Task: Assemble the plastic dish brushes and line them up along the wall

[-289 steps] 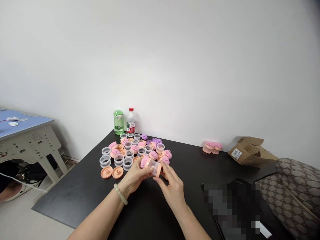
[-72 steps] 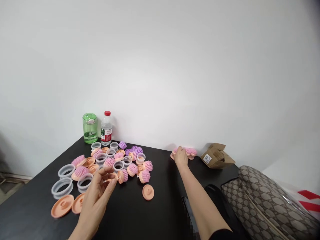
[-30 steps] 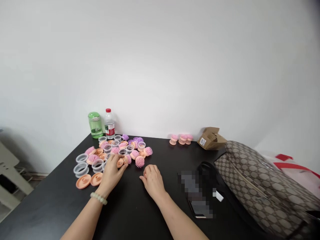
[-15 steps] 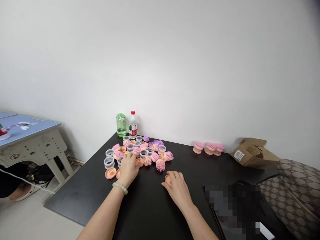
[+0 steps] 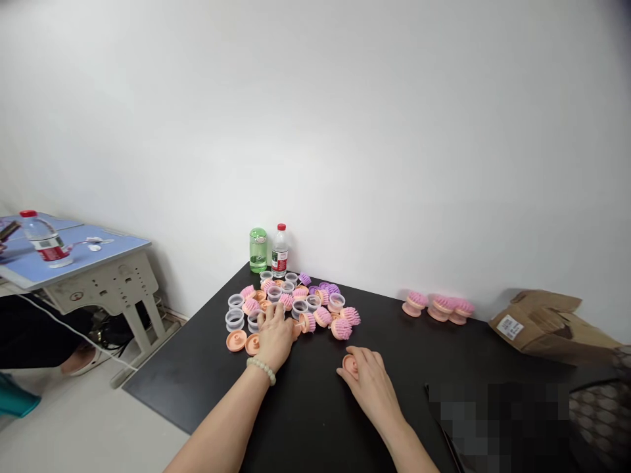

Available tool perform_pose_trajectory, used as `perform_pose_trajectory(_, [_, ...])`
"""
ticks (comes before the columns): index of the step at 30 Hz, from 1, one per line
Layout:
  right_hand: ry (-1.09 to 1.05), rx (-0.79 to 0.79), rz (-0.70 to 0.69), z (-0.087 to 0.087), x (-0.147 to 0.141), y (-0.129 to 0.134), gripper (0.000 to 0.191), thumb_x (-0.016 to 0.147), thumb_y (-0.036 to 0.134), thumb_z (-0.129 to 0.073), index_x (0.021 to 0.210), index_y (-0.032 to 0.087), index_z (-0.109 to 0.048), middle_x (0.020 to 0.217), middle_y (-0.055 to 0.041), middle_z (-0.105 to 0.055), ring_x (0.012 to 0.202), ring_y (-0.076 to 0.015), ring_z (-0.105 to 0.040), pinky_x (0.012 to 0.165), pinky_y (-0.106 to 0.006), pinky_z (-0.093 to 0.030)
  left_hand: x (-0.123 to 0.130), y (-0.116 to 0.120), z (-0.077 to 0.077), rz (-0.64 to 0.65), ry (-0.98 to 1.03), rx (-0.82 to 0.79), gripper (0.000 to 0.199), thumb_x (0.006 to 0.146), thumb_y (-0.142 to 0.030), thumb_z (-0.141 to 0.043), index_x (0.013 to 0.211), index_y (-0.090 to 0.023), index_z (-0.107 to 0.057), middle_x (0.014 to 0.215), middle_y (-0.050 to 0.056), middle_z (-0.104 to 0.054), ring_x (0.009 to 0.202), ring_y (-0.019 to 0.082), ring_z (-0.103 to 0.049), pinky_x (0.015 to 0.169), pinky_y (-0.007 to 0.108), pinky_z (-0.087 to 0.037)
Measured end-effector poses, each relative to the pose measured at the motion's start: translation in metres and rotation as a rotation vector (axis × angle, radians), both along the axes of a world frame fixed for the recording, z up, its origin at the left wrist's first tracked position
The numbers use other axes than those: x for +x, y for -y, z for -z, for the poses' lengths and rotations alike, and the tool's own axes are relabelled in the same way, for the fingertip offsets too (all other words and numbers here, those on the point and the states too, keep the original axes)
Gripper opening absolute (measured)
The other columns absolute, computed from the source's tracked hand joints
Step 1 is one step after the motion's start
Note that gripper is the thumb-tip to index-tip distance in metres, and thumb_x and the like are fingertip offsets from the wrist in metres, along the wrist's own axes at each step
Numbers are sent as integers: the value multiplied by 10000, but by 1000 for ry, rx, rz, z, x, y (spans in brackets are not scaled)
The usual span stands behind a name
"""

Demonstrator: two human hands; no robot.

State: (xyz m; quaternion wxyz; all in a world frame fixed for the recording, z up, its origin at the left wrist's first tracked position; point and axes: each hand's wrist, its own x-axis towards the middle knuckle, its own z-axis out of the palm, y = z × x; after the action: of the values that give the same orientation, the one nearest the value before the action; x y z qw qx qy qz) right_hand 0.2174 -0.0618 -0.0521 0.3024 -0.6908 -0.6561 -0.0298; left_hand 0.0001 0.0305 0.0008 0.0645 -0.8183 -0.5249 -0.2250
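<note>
1. While the left hand [image 5: 274, 338] sits on the heap, its fingers bend down against a peach brush piece [image 5: 296, 329]; I cannot tell if they grip it. One bead bracelet [image 5: 261, 370] circles that wrist.
2. The right hand [image 5: 371, 381] is near, at 12 o'clock, with its fingers curled around one peach disc [image 5: 350, 365].
3. The heap [image 5: 305, 303] lies at 12 o'clock, touching the left hand. It has over twenty clear rings, pink and purple brush heads, and peach discs.
4. Three pink brushes [image 5: 438, 306] stand apart at 1 o'clock, near the wall.
5. One green bottle [image 5: 257, 250] and one water bottle [image 5: 280, 253] stand behind the heap.
6. The black table [image 5: 207, 374] meets a white wall. A blue desk [image 5: 116, 244] at 10 o'clock holds one more bottle [image 5: 44, 240].
7. A cardboard box [image 5: 545, 326] sits at 2 o'clock, and a patterned bag [image 5: 599, 420] at 3 o'clock.
8. The box's white label [image 5: 509, 327] and the bottle labels are too small to read.
</note>
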Motion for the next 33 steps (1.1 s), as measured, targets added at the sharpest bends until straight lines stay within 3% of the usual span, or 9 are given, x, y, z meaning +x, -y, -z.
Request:
perform_pose_trajectory(2, [-12,8,-2,-1,0,0,326,790,272,-708,1105,222,-639,1053,-94,-687,1010,-313,-599,889,-424,-501,-1,3,-2,20,10,-3,125,850,-212,-636,787,-187,-741,1282,168,-558,1186,386,-470,913,545,-392])
perform_pose_trajectory(5, [-7,6,-4,-3,-1,1,351,763,268,-744,1097,217,-649,1048,-93,-693,1008,-313,-605,896,-426,-499,-1,7,-7,72,19,-15,97,757,-258,-743,807,-176,-730,1273,166,-563,1218,394,-457,942,541,-393])
perform_pose_trajectory(8, [-7,0,-4,-5,-2,1,347,761,270,-752,1091,222,-655,1048,-90,-695,1003,-314,-610,894,-427,-502,1,9,-8,137,72,-35,343,632,-357,-851,900,-194,-712,1269,146,-575,1243,399,-440,981,543,-397])
perform_pose_trajectory(13, [-17,-7,-14,-4,-1,0,323,787,258,-732,1096,211,-653,1048,-90,-696,1012,-312,-603,901,-429,-504,9,4,3,267,93,26,553,748,-193,-750,1267,-255,-571,1462,101,-490,1344,376,-392,1091,570,-332])
perform_pose_trajectory(17, [-16,53,-48,-1,0,0,262,830,247,-667,1090,217,-646,1046,-94,-694,1020,-313,-600,899,-438,-506,15,4,8,346,9,15,376,769,-132,-710,1126,-213,-627,1390,113,-552,1381,376,-371,1162,566,-247])
perform_pose_trajectory(21, [-15,157,-94,0,2,-1,227,908,312,-574,1104,211,-627,1051,-106,-688,1036,-315,-590,882,-455,-518,19,9,4,365,-38,-22,206,820,-77,-609,993,-188,-627,1153,109,-634,1165,334,-550,1018,522,-417])
perform_pose_trajectory(25, [-35,231,-129,-1,3,-2,253,937,367,-547,1130,215,-611,1059,-110,-680,1042,-317,-588,868,-473,-535,23,14,1,364,-17,-58,302,796,36,-492,1009,-154,-590,1068,122,-608,857,248,-616,762,394,-511])
perform_pose_trajectory(29, [-90,270,-168,-6,0,0,336,926,356,-572,1235,223,-574,1131,-117,-660,1084,-324,-581,913,-522,-531,21,18,-1,434,43,-67,375,764,56,-498,1053,-176,-554,1108,99,-580,940,239,-601,807,355,-510])
perform_pose_trajectory(33, [-222,174,-316,-16,-11,6,555,890,277,-614,1421,281,-450,1374,-97,-551,1272,-299,-524,1036,-498,-491,22,27,-4,683,336,-147,352,790,-34,-603,1083,-216,-531,1143,64,-568,1000,206,-584,841,314,-513])
